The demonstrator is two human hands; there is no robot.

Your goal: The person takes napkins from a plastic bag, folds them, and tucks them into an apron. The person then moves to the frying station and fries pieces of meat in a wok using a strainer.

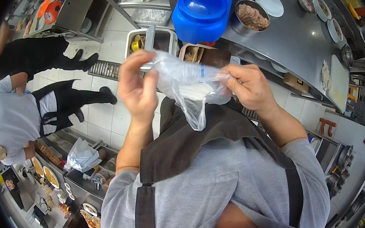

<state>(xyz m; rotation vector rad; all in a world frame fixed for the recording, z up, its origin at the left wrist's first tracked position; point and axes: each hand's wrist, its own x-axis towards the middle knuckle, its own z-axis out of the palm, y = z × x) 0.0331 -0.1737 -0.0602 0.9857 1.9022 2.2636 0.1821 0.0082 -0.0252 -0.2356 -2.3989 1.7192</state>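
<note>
A clear plastic bag (190, 76) with small blue print is stretched between my two hands in front of my dark apron. Something white shows through the film, though I cannot make out what it is. My left hand (138, 85) pinches the bag's upper left part between thumb and fingers. On the other side, my right hand (247, 83) grips the bag's right edge with the fingers curled in. A loose end of the plastic hangs below, over the apron (185, 144).
Beyond the bag is a blue plastic container (203, 8). A steel counter (289, 37) on the right carries a pot of meat (250, 17) and a white plate (269, 2). A bin (164, 39) stands ahead. Two people (15, 112) are on the left.
</note>
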